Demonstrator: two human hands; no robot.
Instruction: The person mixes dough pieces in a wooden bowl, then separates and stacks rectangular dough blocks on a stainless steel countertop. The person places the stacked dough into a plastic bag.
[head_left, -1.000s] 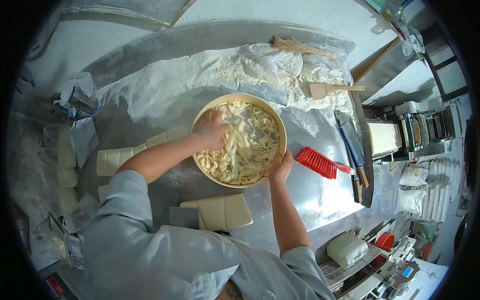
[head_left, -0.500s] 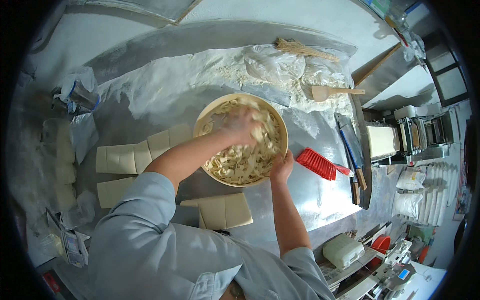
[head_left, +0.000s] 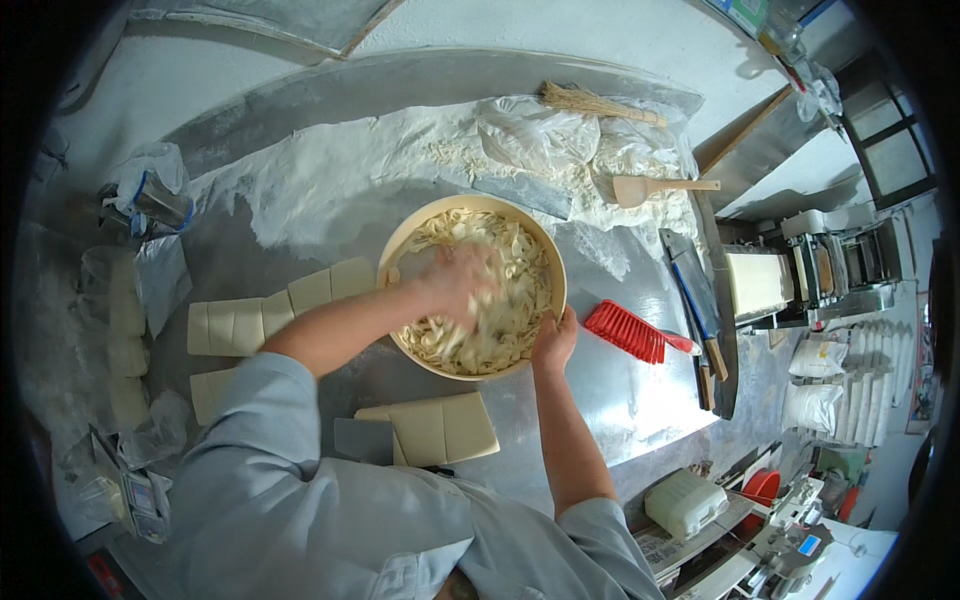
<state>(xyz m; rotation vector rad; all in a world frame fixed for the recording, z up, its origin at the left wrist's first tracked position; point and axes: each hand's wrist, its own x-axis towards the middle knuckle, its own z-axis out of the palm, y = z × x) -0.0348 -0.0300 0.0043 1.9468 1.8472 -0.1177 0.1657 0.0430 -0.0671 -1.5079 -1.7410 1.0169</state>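
A round, pale-yellow shallow pan (head_left: 397,244) full of flat, ribbon-like noodles (head_left: 505,320) sits on the steel worktop (head_left: 620,400). My left hand (head_left: 458,282) is among the noodles, its fingers smeared by motion, with loose strands around them. My right hand (head_left: 553,336) grips the pan's rim at the lower right. Creased sheets of cream-coloured dough (head_left: 238,326) lie to the left; a folded one (head_left: 445,425) lies below the pan, beside a grey scraper (head_left: 362,438). A red bristle brush (head_left: 622,328) rests just right of my right hand.
Knives (head_left: 688,290) line the right edge. Behind are spread flour (head_left: 320,160), plastic bags (head_left: 530,130), a straw whisk (head_left: 600,100) and a wooden paddle (head_left: 635,190). A machine (head_left: 840,265) stands at the right, wrapped containers (head_left: 160,205) at the left.
My left hand swept rightward across the pan from its left side, then came slightly back left and down, shifting the noodles. My right hand has stayed on the rim.
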